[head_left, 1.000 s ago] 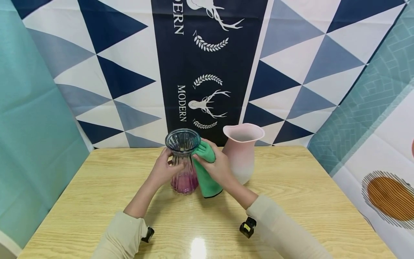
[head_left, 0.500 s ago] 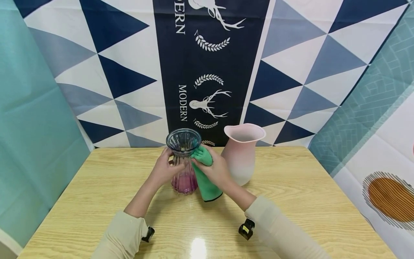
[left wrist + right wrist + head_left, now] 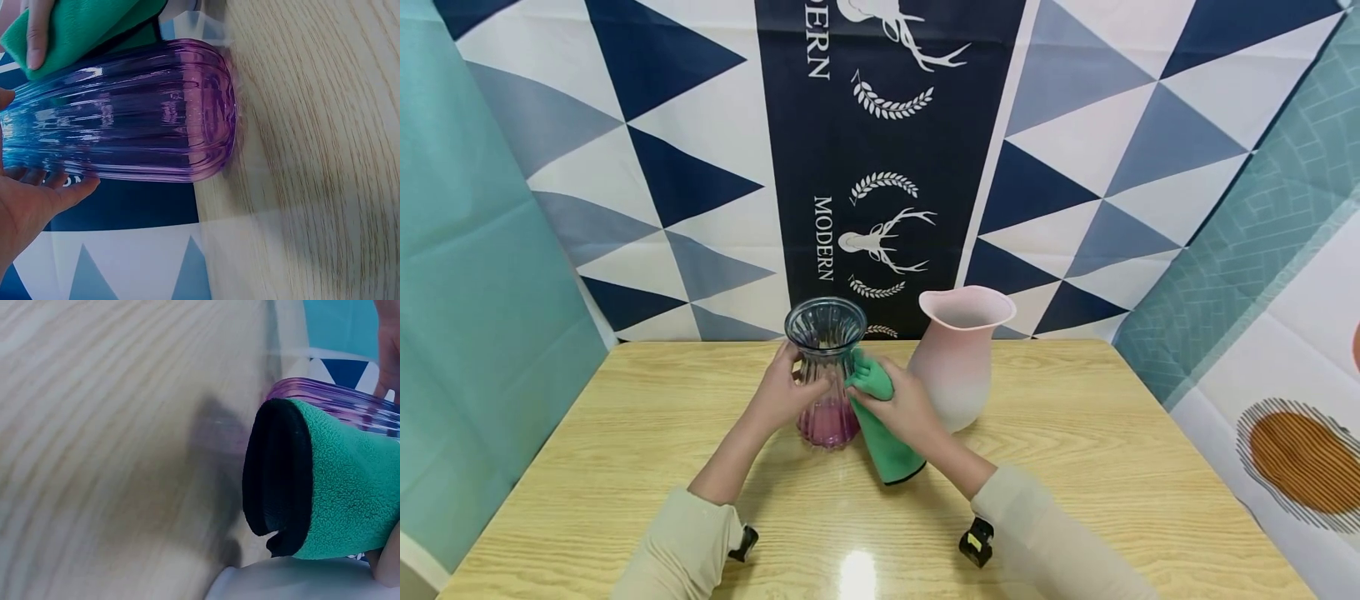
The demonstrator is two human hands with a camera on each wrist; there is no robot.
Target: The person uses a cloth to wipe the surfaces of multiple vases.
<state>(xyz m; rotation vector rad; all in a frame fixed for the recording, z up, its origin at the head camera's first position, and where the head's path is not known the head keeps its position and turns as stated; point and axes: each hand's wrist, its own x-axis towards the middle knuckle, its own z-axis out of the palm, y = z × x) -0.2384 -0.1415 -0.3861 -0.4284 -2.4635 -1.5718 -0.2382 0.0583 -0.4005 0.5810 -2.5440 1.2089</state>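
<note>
A ribbed glass vase [image 3: 826,400], blue-grey at the flared rim and purple-pink at the base, stands upright on the table. My left hand [image 3: 781,393] grips its neck from the left, thumb across the front. On the other side my right hand [image 3: 904,402] holds a bunched green cloth [image 3: 889,446] with a dark edge, pressed to the vase just under the rim. The left wrist view shows the vase's clear purple base [image 3: 206,112] on the wood. In the right wrist view the cloth [image 3: 350,487] hangs folded, hiding part of the vase [image 3: 337,403].
A pink-to-white vase [image 3: 961,367] with a wavy rim stands close behind my right hand. The wooden table [image 3: 647,433] ends at a patterned cloth backdrop [image 3: 700,167]. A teal curtain [image 3: 490,250] hangs on the left.
My right hand has moved slightly down along the vase's right side with the green cloth, whose lower end now hangs lower. The left hand and both vases have stayed put.
</note>
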